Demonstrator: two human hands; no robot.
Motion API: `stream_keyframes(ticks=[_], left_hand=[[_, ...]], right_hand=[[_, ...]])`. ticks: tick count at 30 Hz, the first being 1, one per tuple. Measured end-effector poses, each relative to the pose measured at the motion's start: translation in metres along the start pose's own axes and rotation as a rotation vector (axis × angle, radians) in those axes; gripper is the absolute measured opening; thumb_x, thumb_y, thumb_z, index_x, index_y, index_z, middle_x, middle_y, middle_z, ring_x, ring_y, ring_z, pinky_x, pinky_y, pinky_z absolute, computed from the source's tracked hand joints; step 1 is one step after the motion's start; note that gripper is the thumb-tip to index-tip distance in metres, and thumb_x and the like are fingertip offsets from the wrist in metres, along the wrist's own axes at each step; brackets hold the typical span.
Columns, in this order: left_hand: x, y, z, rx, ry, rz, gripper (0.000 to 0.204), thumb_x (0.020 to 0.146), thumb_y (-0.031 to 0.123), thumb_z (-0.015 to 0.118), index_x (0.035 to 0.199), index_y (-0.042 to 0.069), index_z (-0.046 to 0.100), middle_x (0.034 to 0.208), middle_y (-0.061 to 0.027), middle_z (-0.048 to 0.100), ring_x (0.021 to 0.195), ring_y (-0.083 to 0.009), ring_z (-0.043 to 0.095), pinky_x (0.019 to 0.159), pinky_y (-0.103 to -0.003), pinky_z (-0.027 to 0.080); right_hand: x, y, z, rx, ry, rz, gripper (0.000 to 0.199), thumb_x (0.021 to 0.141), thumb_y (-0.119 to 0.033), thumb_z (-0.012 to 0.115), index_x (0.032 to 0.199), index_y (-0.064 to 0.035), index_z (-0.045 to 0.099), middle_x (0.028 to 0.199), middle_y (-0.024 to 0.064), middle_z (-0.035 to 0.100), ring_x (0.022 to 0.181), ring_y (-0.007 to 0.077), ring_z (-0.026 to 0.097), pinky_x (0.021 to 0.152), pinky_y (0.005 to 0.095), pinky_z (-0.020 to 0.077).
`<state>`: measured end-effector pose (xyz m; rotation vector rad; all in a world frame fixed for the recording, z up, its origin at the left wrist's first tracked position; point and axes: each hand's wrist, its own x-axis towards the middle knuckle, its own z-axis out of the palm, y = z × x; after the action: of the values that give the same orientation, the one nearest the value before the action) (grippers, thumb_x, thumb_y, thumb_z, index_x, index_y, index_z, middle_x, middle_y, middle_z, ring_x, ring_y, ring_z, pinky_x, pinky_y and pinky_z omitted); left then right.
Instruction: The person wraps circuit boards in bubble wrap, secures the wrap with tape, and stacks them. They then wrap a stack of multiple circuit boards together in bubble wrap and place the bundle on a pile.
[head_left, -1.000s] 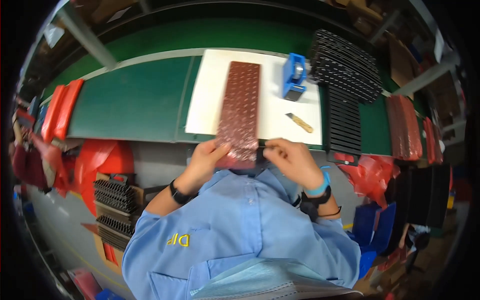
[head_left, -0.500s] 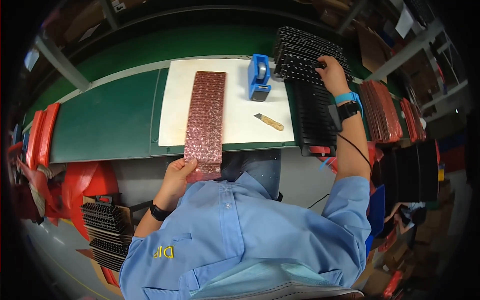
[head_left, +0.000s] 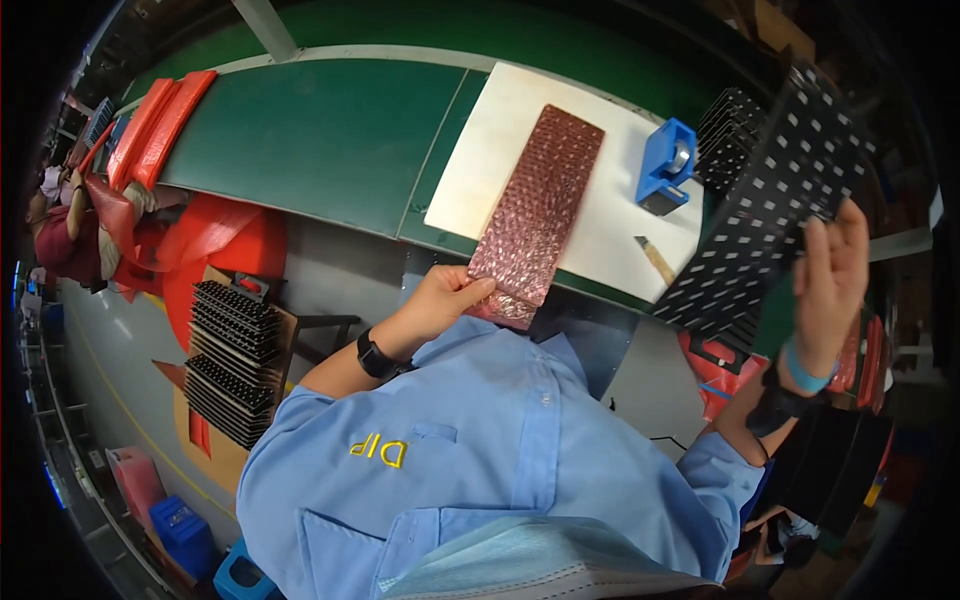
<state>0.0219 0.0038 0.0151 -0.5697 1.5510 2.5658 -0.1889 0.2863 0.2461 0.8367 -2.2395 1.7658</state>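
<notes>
A pink bubble-wrap pouch (head_left: pixel 545 200) lies slantwise on a white sheet (head_left: pixel 465 190), its near end hanging over the table's front edge. My left hand (head_left: pixel 445 300) pinches that near end between thumb and fingers. On the right, my right hand (head_left: pixel 832 280) grips a long black board (head_left: pixel 765 205) dotted with rows of white squares. The board is raised and tilted, clear of the pouch, and covers part of the rack behind it. A blue tape dispenser (head_left: pixel 663 170) stands on the sheet, with a utility knife (head_left: pixel 655 260) lying nearer to me.
More dotted boards (head_left: pixel 728 135) stand in a row behind the dispenser. The green tabletop (head_left: pixel 310 145) stretches left to some red pouches (head_left: pixel 160 130). Below left, several boards sit in a black rack (head_left: pixel 235 360). Another person (head_left: pixel 85 225) is at the far left.
My right hand has drawn a dotted board from the row and brought it up and nearer to me. The view has swung, shifting the table rightward. My left hand still holds the pouch's end.
</notes>
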Motion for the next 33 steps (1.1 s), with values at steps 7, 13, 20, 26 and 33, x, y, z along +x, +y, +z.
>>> stream_keyframes(ticks=[7,13,20,26,33], left_hand=[[-0.016,0.007,-0.019,0.146,-0.015,0.107,0.021,0.097,0.016,0.056,0.096,-0.002,0.067,0.087,-0.004,0.068,0.076,-0.0086,0.063,0.07,-0.025,0.053],[-0.021,0.009,-0.033,0.09,-0.034,0.09,0.02,0.096,0.014,0.057,0.096,-0.003,0.067,0.087,-0.0043,0.068,0.077,-0.009,0.063,0.07,-0.027,0.054],[-0.024,0.009,-0.033,0.058,-0.003,0.073,0.019,0.097,0.013,0.055,0.094,-0.001,0.067,0.085,-0.0043,0.069,0.076,-0.0085,0.063,0.071,-0.025,0.052],[-0.027,0.013,-0.039,0.076,-0.03,0.047,0.021,0.096,0.017,0.059,0.092,-0.003,0.065,0.083,-0.0051,0.068,0.072,-0.0087,0.063,0.067,-0.026,0.055],[-0.027,0.024,-0.031,0.161,0.056,0.051,0.022,0.096,0.017,0.058,0.088,-0.003,0.063,0.076,-0.003,0.065,0.065,-0.0055,0.057,0.058,-0.024,0.05]], right_hand=[[-0.022,0.064,0.158,0.444,-0.133,0.435,0.05,0.093,-0.005,0.056,0.138,0.0006,0.034,0.075,0.0029,0.059,0.043,0.005,0.043,0.036,0.0198,0.0289],[-0.029,0.11,0.201,0.341,-0.151,0.661,0.058,0.093,-0.009,0.058,0.14,0.0021,0.026,0.07,0.0049,0.058,0.042,0.0078,0.044,0.035,0.0224,0.0285],[-0.035,0.116,0.205,0.142,-0.234,0.62,0.063,0.091,-0.01,0.059,0.141,0.0045,0.024,0.066,0.0056,0.059,0.042,0.0122,0.047,0.035,0.0265,0.0324],[-0.024,0.119,0.192,-0.729,-0.4,0.078,0.063,0.088,-0.015,0.062,0.138,0.0072,0.031,0.076,0.0143,0.064,0.058,0.0296,0.058,0.053,0.0374,0.0478],[0.022,0.165,0.222,-0.775,-0.224,-0.24,0.045,0.092,-0.033,0.056,0.114,0.0061,0.058,0.101,0.0252,0.061,0.103,0.039,0.054,0.092,0.046,0.0401]])
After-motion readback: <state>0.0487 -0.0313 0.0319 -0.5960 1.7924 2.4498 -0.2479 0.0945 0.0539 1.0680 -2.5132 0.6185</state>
